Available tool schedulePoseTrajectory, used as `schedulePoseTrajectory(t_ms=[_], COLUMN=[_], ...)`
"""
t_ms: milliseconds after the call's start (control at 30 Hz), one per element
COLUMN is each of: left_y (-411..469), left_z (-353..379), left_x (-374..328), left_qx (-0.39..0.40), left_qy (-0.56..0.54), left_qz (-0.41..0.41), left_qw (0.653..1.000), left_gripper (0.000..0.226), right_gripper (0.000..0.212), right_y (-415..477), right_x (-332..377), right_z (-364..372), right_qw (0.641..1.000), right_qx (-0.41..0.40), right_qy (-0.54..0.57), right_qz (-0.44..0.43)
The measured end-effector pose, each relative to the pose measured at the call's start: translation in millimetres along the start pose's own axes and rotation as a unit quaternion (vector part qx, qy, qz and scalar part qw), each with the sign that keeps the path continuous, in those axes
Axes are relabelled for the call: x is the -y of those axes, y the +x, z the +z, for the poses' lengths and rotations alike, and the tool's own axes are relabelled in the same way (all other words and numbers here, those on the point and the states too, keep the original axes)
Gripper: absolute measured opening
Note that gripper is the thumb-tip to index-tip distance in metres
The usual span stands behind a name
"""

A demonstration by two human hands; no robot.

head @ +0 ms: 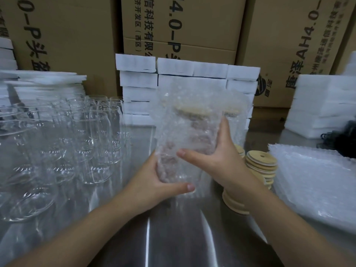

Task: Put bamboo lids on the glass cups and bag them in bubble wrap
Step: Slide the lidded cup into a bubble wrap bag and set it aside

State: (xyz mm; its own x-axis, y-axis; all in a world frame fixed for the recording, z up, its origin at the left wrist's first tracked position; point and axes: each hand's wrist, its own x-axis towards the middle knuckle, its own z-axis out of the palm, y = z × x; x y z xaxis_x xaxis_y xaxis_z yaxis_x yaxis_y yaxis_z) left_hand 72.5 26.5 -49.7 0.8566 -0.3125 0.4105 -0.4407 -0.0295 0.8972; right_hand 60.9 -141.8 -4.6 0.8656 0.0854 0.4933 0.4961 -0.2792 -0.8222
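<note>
Bubble wrap bag (188, 120): held upright in the air over the steel tabletop (173, 232), at the centre of the view, with 1 glass cup (192, 137) inside it.
Bamboo lid (189, 111): seated on the cup's mouth, inside the bag, roughly level.
Left hand (152, 182): grips the bag at its base from the left. Its thumb lies across the front lower edge and its other fingers wrap behind, dimly visible through the film.
Right hand (217, 157): grips the bag's right flank. Its thumb crosses the front low down and its fingers (224, 125) reach up the side to just below the lid.
Key relation: the bag's long axis is vertical. Both hands sit on the lower half, and the lid and the slack bag top lie above all fingers. The right hand is the nearer one to that top.
Step judged: the cup is lidded and bagged, and the loose top is not yet folded or closed.
Next move judged: the right hand would have to travel upward past the lid while the left hand supports the base.
Risk judged: the cup tilting if the base grip loosens.
Stock, left: unbagged glass cups (92, 143) standing close together.
Stock, right: stacked lids (262, 166) beside the right wrist, and flat bags (317, 182) beyond them.
Background: white foam blocks (173, 68) and cardboard cartons (192, 26).
</note>
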Motion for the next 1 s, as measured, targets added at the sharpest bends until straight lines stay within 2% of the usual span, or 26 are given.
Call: schedulePoseTrajectory(t_ms=[100,233,300,400,433,533,567,733,867,1000], left_y=[1.7,5.9,7.8,10.3,11.5,13.3,12.9,6.8,5.7,6.6], left_z=[-1.2,-6.5,-10.3,-11.8,-11.2,-8.0,-7.2,-2.3,-4.1,-3.3], left_x=[6.1,15.2,18.4,22.7,25.5,32.8,34.7,31.4,34.7,29.8], left_qx=[-0.003,0.037,0.047,0.016,0.009,0.005,0.009,0.049,0.053,0.083], left_qy=[0.001,-0.025,0.016,0.097,0.101,0.147,0.166,0.215,0.224,0.224], left_qz=[-0.024,-0.064,-0.09,-0.153,-0.163,-0.135,-0.125,-0.103,-0.096,-0.084], left_qw=[1.0,0.997,0.995,0.983,0.981,0.98,0.978,0.97,0.968,0.967], left_gripper=[0.077,0.096,0.105,0.111,0.104,0.055,0.05,0.063,0.042,0.036], right_gripper=[0.115,0.102,0.1,0.093,0.09,0.086,0.085,0.088,0.087,0.09], right_y=[7.3,28.1,39.7,60.1,68.3,99.5,110.7,155.6,178.8,193.4], right_x=[3.6,14.2,25.3,46.7,54.3,71.2,74.0,64.6,43.1,19.0], right_z=[-8.9,-15.5,-12.5,-0.1,5.5,26.7,35.4,82.8,108.6,124.5], right_qw=[0.999,0.993,0.989,0.984,0.983,0.98,0.98,0.968,0.949,0.957], right_qx=[-0.013,0.008,-0.004,-0.061,-0.083,-0.114,-0.111,-0.047,-0.054,-0.07], right_qy=[-0.043,-0.108,-0.142,-0.165,-0.163,-0.152,-0.153,-0.244,-0.309,-0.281], right_qz=[-0.012,0.04,0.043,-0.009,-0.03,-0.057,-0.053,-0.026,-0.012,0.023])
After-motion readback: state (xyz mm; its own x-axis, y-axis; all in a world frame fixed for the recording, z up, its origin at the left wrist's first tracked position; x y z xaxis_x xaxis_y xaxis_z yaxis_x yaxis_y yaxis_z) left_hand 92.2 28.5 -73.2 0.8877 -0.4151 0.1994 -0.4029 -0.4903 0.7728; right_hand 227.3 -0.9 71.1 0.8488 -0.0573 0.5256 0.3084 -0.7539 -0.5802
